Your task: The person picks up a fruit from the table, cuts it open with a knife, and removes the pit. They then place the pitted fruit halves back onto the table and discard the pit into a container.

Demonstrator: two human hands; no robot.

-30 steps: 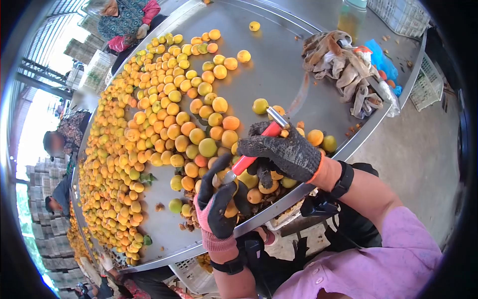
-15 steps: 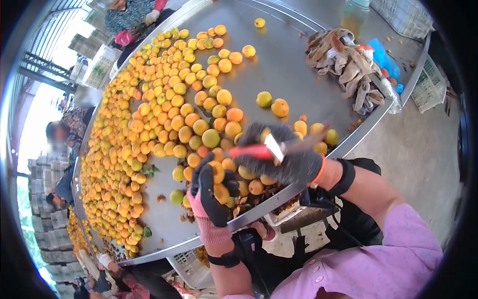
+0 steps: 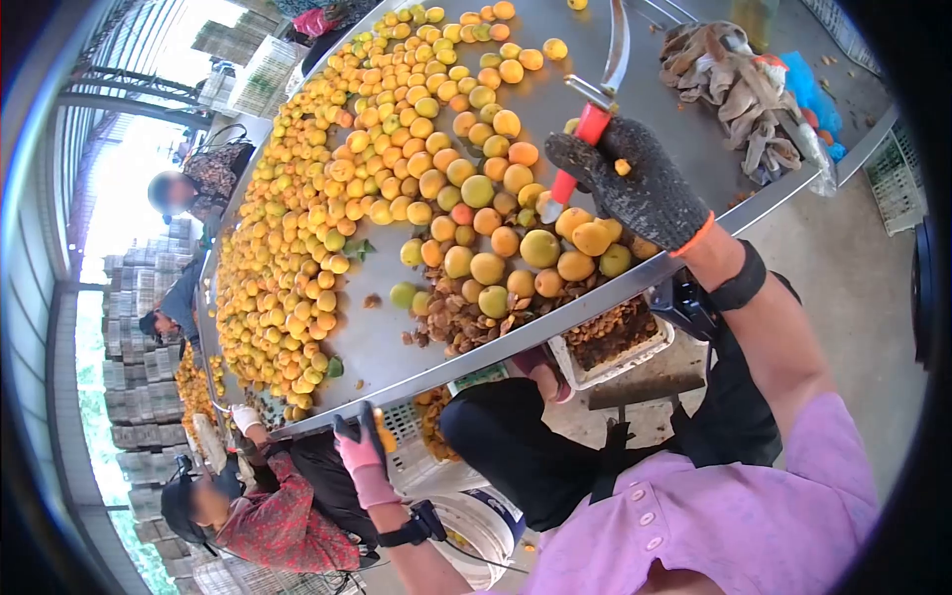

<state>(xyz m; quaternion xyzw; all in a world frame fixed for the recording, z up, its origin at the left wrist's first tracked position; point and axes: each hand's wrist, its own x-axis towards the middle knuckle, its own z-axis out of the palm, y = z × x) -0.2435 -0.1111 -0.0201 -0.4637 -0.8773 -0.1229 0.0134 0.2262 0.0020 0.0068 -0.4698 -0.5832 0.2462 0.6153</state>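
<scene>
My right hand (image 3: 645, 188), in a dark grey knit glove, is closed around a red-handled peeler (image 3: 592, 124) with a metal crosspiece and a long curved blade pointing away from me. A small orange bit shows on that glove. My left hand (image 3: 363, 446), in a pink glove with dark fingers, is beyond the table's near edge above a crate. Its fingers look stretched apart, with an orange apricot piece (image 3: 386, 432) right at the fingertips; a firm grip on it is not visible. Yellow-orange apricots (image 3: 486, 268) lie under and beside the right hand.
The metal table (image 3: 377, 317) bears a large spread of apricots, brown scraps (image 3: 461, 322) and a heap of used gloves (image 3: 729, 89). Below the edge are a white tub of brown scraps (image 3: 610, 342), a white crate (image 3: 402, 441) and a bucket (image 3: 476, 540). Other people sit along the far left.
My left hand has left the fruit pile and moved down-left past the table edge. My right hand has lifted and turned, still holding the peeler. The view has shifted.
</scene>
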